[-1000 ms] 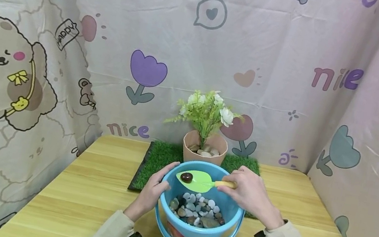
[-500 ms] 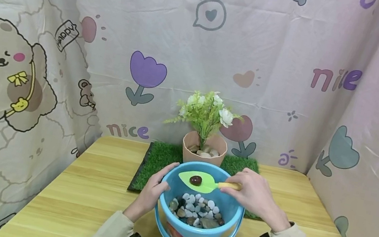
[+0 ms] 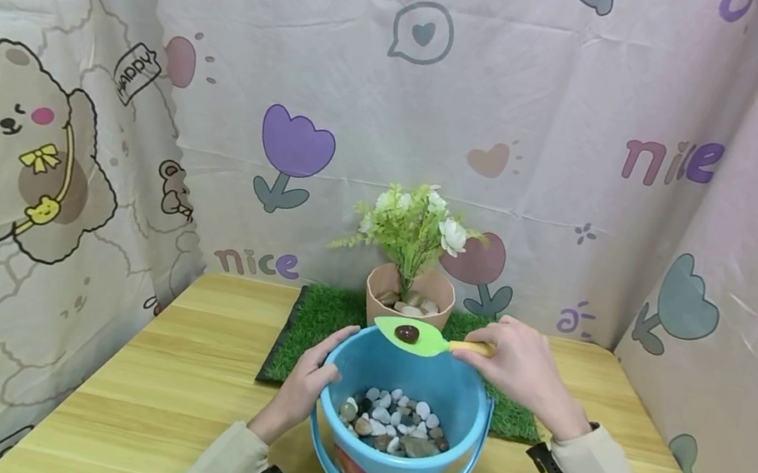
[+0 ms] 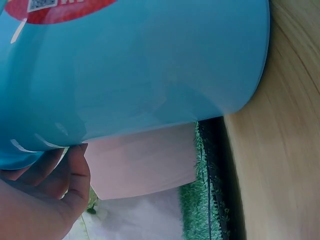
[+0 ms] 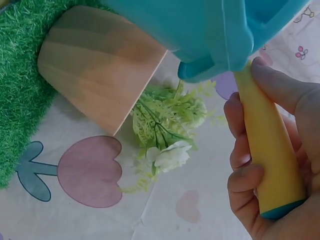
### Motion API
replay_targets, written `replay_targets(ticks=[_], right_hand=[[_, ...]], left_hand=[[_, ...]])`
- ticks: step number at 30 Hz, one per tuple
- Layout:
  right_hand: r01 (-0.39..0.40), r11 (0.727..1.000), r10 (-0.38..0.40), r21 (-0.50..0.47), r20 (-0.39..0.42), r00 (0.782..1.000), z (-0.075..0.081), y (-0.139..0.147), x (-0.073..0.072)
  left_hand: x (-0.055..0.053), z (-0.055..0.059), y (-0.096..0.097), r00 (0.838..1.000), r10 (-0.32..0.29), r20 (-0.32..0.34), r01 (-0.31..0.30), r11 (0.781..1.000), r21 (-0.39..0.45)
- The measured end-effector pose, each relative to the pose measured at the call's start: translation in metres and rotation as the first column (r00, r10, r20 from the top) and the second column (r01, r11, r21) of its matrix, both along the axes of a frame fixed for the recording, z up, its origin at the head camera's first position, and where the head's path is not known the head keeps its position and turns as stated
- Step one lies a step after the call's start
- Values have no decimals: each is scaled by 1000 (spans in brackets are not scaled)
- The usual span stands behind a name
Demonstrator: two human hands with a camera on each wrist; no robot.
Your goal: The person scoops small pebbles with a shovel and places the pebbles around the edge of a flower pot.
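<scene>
A blue bucket [image 3: 394, 469] stands on the table with several white, grey and brown pebbles [image 3: 392, 421] in its bottom. My left hand [image 3: 302, 379] grips its left rim, thumb on the near inner side; the left wrist view catches the curled fingers [image 4: 77, 172] at the rim. Over the bucket's far rim, my right hand [image 3: 516, 366] holds a toy trowel [image 3: 432, 342] by its yellow handle [image 5: 272, 145]. One shiny dark brown stone [image 3: 407, 334] lies on the trowel's green leaf-shaped blade. The bucket hides that blade in the right wrist view.
Just behind the bucket, a pink pot [image 3: 382, 283] with white flowers [image 3: 453, 235] and stones stands on an artificial grass mat [image 3: 326, 320]. A printed cloth [image 3: 409, 107] hangs around the wooden table [image 3: 158, 367].
My right hand has raised the trowel and its stone from inside the bucket's opening to the far rim, shifting slightly right. The left hand stays at the rim.
</scene>
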State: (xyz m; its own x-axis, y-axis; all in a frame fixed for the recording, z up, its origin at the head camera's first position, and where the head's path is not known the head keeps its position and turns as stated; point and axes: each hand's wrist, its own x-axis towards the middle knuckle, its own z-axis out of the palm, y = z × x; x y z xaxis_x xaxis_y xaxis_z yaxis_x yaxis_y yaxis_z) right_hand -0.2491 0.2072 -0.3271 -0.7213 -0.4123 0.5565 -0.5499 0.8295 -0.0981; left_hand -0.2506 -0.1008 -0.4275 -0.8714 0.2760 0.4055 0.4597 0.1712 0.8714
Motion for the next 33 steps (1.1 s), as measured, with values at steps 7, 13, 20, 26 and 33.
replay_targets(ticks=[7, 13, 20, 26, 33], right_hand=[[31, 1000, -31, 0, 26, 999, 3, -5, -9], [73, 997, -73, -23, 38, 997, 0, -9, -19], [134, 990, -131, -34, 85, 988, -6, -9, -31], [157, 987, -154, -22, 102, 983, -7, -9, -44], [170, 985, -165, -33, 114, 980, -5, -11, -58]], left_hand=[[0, -1, 0, 1000, 7, 1, -7, 1000, 1], [0, -1, 0, 1000, 3, 1, -3, 1000, 3], [2, -1, 1, 1000, 1, 8, -2, 1000, 7], [2, 0, 2, 1000, 8, -2, -8, 1000, 8], [1, 1, 1, 1000, 17, 9, -17, 1000, 16]])
